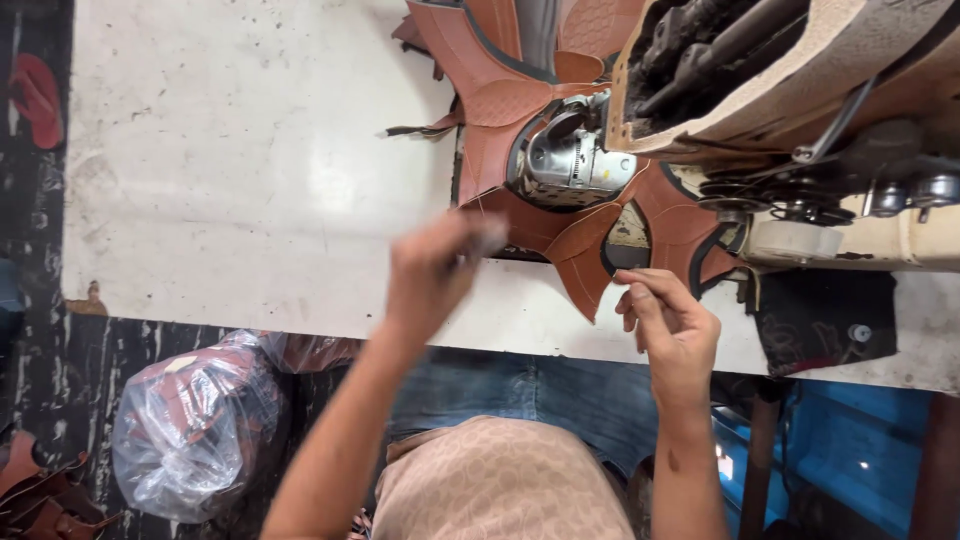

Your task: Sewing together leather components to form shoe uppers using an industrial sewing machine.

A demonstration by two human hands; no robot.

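Working at frame centre, I am pinching the pointed tip of the brown, star-shaped stitched leather panel (560, 215) with my right hand (672, 330); my blurred left hand (432, 268) is closing beside it, its grasp unclear. Judging it light and floppy, I am gripping edges near the grey sewing-machine post (575, 160).

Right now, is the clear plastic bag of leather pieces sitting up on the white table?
No, the plastic bag sits below the edge of the white table, down on the dark floor, left of the person's left hand.
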